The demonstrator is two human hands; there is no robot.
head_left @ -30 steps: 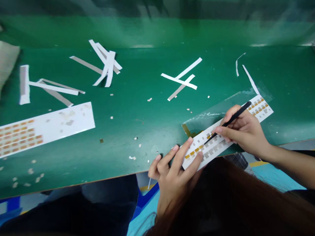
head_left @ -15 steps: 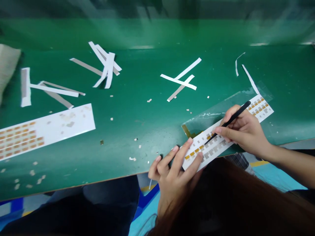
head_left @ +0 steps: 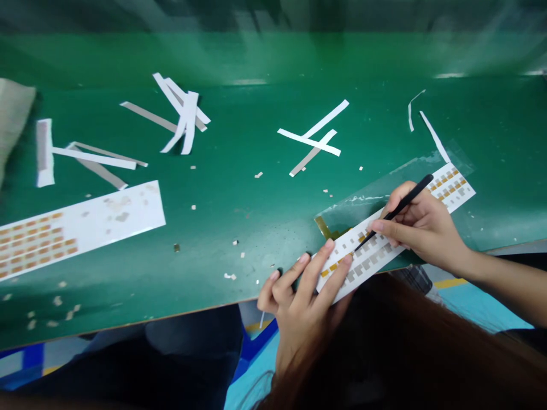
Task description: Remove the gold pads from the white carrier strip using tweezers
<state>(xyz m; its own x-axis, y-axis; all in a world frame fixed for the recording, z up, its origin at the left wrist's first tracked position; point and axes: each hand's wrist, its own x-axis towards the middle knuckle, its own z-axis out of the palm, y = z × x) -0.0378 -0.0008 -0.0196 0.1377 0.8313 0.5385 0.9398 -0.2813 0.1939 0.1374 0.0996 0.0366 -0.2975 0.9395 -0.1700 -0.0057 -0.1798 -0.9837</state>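
My right hand (head_left: 421,228) grips black tweezers (head_left: 401,205), their fine tip resting on a long white backing strip (head_left: 421,219) dotted with rows of small amber and grey pads. My left hand (head_left: 303,304) holds the strip's lower left end, fingers lying across it. The strip lies over a clear plastic film (head_left: 376,191) with an amber tab (head_left: 325,228) at its corner. Both hands hide parts of the strip, and the pads under my fingers do not show.
A second white pad sheet (head_left: 81,228) lies at the left of the green bench (head_left: 222,228). Loose white and grey backing strips and small scraps are scattered over it. A beige cloth (head_left: 12,119) sits at the far left. Dark hair (head_left: 384,347) covers the lower right foreground.
The tweezers have tilted slightly, and my left fingers now cover a little more of the strip's end. The whole view has shifted slightly.
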